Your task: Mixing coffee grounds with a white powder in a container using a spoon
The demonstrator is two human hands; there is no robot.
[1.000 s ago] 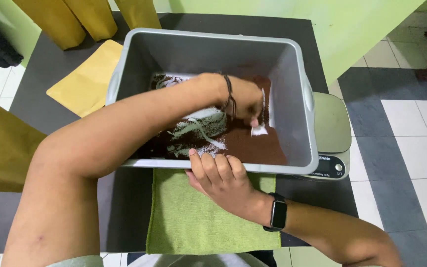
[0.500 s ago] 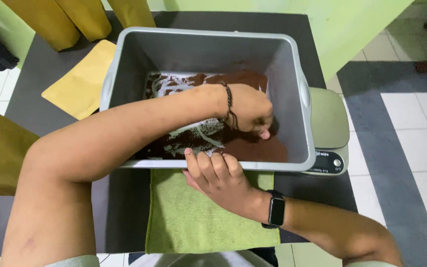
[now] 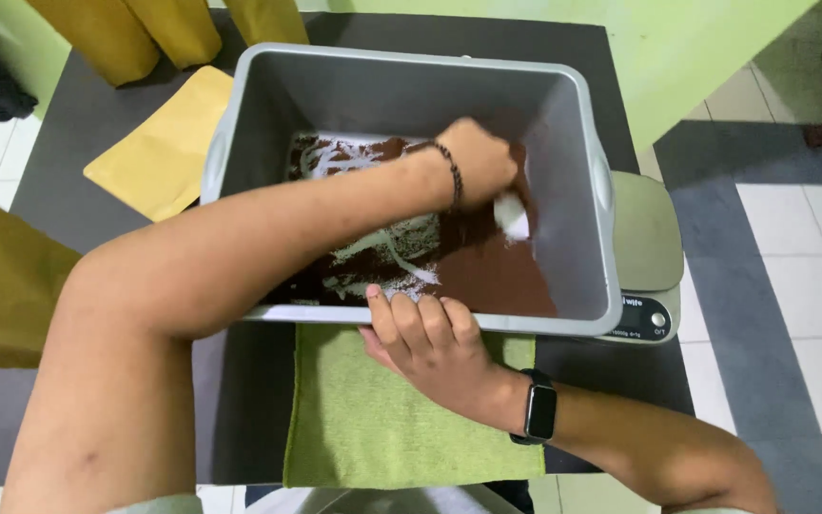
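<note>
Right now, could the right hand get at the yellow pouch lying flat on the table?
Probably not easily. The right hand grips the near rim of the grey tub, and the flat yellow pouch lies beyond the tub's far left side, with the left arm crossing between.

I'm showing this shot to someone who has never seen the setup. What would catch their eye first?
The large grey tub in the middle of the dark table, its floor covered with brown powder. The left hand reaches into it holding a small white scoop, while the right hand grips the near rim above a green cloth. A kitchen scale peeks out at the tub's right.
</note>
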